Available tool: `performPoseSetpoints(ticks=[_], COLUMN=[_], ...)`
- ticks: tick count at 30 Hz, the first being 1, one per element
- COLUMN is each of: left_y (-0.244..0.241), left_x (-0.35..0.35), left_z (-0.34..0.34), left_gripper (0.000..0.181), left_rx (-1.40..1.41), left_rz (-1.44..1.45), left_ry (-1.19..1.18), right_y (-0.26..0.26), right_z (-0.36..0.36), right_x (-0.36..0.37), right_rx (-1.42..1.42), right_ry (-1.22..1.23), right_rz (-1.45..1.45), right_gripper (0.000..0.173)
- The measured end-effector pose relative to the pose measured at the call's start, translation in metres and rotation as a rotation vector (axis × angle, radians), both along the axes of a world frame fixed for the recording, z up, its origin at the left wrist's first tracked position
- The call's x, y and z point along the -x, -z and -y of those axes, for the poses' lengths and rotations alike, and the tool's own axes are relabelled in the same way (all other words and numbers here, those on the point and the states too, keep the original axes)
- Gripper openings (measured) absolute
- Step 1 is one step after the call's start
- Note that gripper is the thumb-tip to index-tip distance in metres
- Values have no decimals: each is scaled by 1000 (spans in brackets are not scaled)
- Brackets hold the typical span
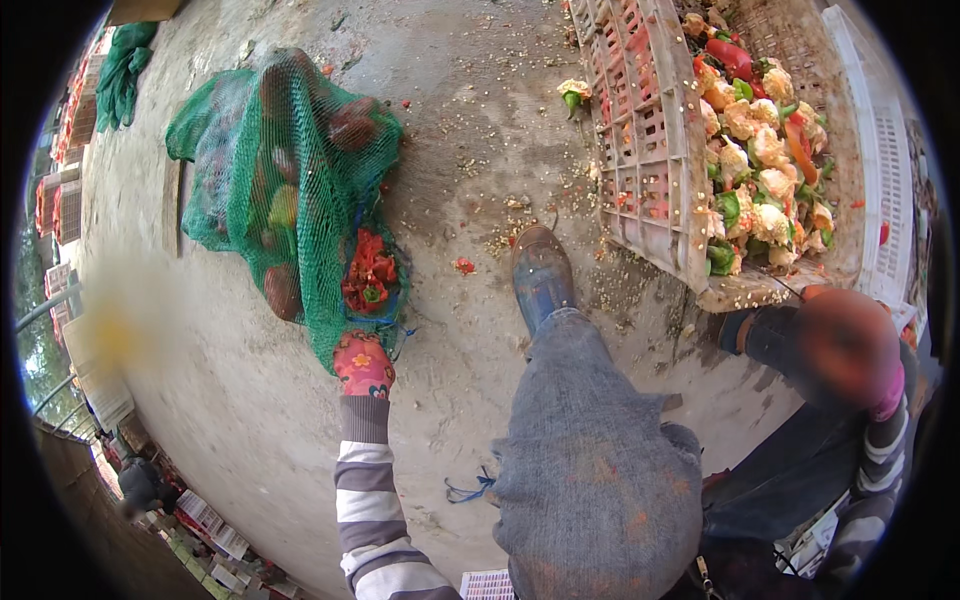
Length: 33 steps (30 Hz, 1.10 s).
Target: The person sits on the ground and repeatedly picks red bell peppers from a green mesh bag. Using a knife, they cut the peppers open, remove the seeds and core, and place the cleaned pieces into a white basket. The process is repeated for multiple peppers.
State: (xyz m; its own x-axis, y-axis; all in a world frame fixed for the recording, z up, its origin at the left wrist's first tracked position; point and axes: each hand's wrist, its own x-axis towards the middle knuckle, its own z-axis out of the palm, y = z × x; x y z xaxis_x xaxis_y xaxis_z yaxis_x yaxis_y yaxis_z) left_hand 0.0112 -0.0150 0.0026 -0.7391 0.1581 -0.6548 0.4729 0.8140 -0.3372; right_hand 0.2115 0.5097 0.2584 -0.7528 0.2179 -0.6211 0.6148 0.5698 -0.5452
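My left hand (363, 365), in a pink flower-patterned glove, grips the near end of a green mesh bag (300, 172). Dark red peppers (351, 126) and a yellow-green one (283, 206) show through the netting on the concrete floor. Torn red pepper flesh with a green stem (370, 274) lies at the bag's near end, beside a blue cord. My right hand (844, 345) is blurred over at the far right, near the crate's corner, with a pink cuff and striped sleeve behind it. A thin dark strip juts out beside it; whether it is held cannot be made out.
A tilted plastic crate (652, 150) holds pale pepper cores with seeds and some red pieces. My boot (541, 274) is on the seed-strewn floor (457, 352). Another green net (124, 75) hangs or lies at upper left. A person (142, 484) is in the distance at lower left.
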Motion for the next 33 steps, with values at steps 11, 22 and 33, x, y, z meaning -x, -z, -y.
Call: performPoseSetpoints(ticks=[11, 22, 33], left_y=[-8, 68, 69], left_x=[21, 98, 125], left_z=[-103, -47, -8], left_gripper=[23, 53, 123], left_rx=[-856, -729, -470], left_rz=[-117, -144, 166], left_ry=[-299, -517, -2], right_y=[7, 5, 10], right_z=[9, 11, 13], right_x=[0, 6, 11], right_rx=[-151, -165, -132], right_ry=[-128, -214, -184], right_rz=[-145, -201, -135], right_gripper=[48, 49, 48])
